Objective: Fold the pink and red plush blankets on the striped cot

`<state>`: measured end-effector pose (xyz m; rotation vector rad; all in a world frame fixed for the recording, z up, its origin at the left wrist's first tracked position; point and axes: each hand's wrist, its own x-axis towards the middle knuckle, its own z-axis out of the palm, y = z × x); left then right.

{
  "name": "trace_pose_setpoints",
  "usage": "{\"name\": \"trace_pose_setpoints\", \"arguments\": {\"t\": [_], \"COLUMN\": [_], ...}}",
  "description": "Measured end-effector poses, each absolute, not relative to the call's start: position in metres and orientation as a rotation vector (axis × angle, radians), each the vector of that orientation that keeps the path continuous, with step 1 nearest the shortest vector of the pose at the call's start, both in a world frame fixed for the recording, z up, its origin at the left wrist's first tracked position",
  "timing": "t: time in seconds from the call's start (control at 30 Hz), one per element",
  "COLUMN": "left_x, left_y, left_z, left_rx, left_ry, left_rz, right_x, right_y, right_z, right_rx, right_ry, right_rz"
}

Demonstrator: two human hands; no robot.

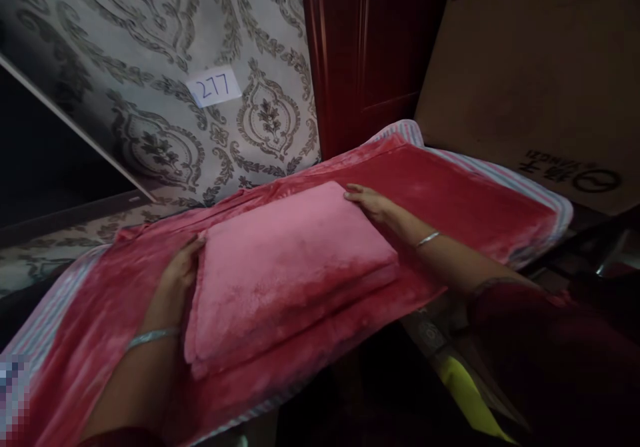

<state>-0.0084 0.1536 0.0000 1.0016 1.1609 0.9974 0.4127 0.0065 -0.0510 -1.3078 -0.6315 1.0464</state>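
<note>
A folded pink plush cloth [290,267] lies on a wider red plush blanket [450,194] spread over a striped pad. My left hand [181,268] rests against the folded cloth's left edge, fingers together and curled along it. My right hand [369,202] lies at the cloth's far right corner, fingers stretched flat along the edge. Each wrist wears a silver bangle.
Patterned wallpaper with a paper label reading 277 [214,86] stands behind. A dark red wooden door [365,47] is at the back centre, a cardboard box [540,80] at the right. A yellow object [463,387] sits low at the right.
</note>
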Motion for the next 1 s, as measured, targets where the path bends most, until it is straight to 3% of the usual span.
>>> {"name": "trace_pose_setpoints", "arguments": {"t": [0.33, 0.53, 0.77, 1.0], "left_x": [-0.047, -0.049, -0.057, -0.074], "left_y": [0.04, 0.017, 0.0, -0.018], "left_z": [-0.004, -0.015, -0.027, -0.033], "left_rx": [1.053, 1.198, 1.146, 1.236], "left_ry": [1.302, 1.35, 1.226, 1.31], "left_rz": [0.898, 1.074, 1.055, 1.023], "right_x": [0.381, 0.367, 0.366, 0.362], "right_y": [-0.115, -0.132, -0.147, -0.174], "right_z": [-0.056, -0.06, -0.084, -0.078], "right_rx": [-1.289, -1.382, -1.397, -1.416], "right_ry": [-0.84, -0.898, -0.784, -0.767], "right_rz": [1.088, 0.855, 0.92, 0.953]}}
